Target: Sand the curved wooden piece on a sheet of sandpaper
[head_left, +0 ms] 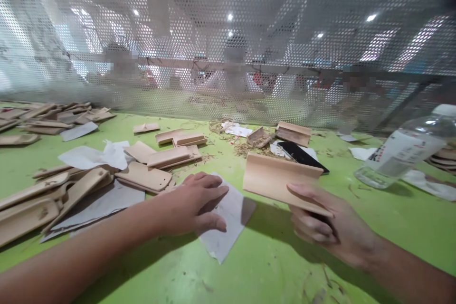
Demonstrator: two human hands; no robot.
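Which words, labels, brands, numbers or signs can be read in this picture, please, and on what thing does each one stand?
No text can be read with certainty.
Label on the clear bottle: dark and red marks, too small and blurred to read.
Paper sheet under the left hand: no writing can be made out.
Curved tan piece in the right hand: no lettering visible.

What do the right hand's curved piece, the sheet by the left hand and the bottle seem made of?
Curved piece: bamboo or wood, perhaps; matte, tan, rigid-looking.
Sheet: likely paper; dull white, thin, ragged-edged.
Bottle: probably plastic; glossy, see-through.
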